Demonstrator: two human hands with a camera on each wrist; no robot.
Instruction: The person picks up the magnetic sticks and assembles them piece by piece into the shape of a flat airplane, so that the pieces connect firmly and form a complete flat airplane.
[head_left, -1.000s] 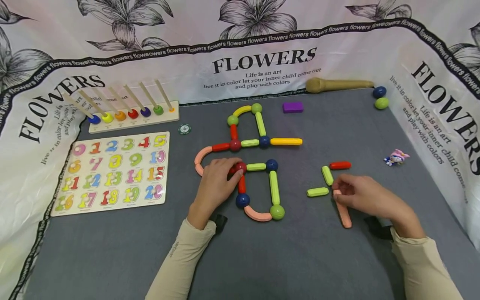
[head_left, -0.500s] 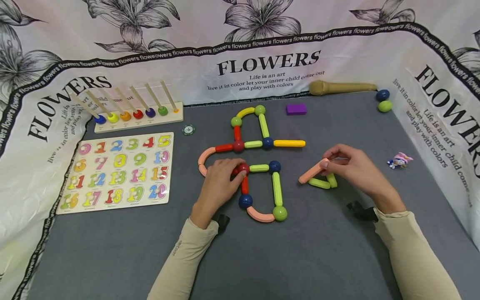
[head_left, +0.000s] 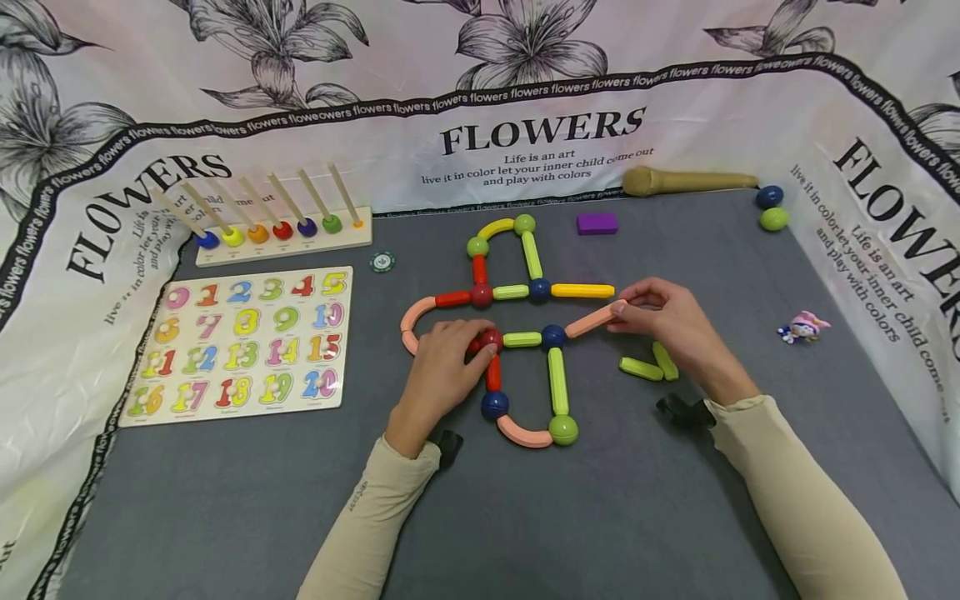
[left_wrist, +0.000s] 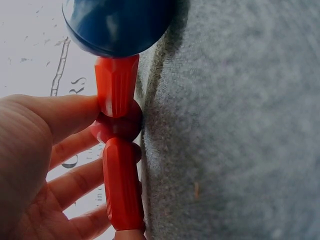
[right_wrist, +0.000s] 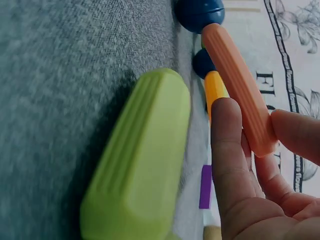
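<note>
My right hand (head_left: pixel 678 333) pinches a straight peach magnetic stick (head_left: pixel 591 321) by its right end. The stick's other end meets a blue ball (head_left: pixel 553 336) at the upper right corner of the near loop; the right wrist view shows that end against the ball (right_wrist: pixel 201 14). My left hand (head_left: pixel 441 375) holds the built figure at a red ball (left_wrist: pixel 120 127), thumb in front and fingers behind the red sticks (left_wrist: pixel 122 185). The near loop also has green sticks (head_left: pixel 558 382), a lime ball (head_left: pixel 563 430) and a curved peach piece (head_left: pixel 523 434).
Beyond it lies a second loop with a yellow stick (head_left: pixel 582 291). Loose green sticks (head_left: pixel 641 369) lie by my right hand. Around them are a number board (head_left: pixel 236 346), a peg stand (head_left: pixel 285 242), a poker chip (head_left: pixel 382 262), a purple block (head_left: pixel 597 224) and a toy figure (head_left: pixel 803 327).
My right hand has lifted the peach stick off the table at the right, turned it and carried it left to the blue ball. My left hand stays on the figure.
</note>
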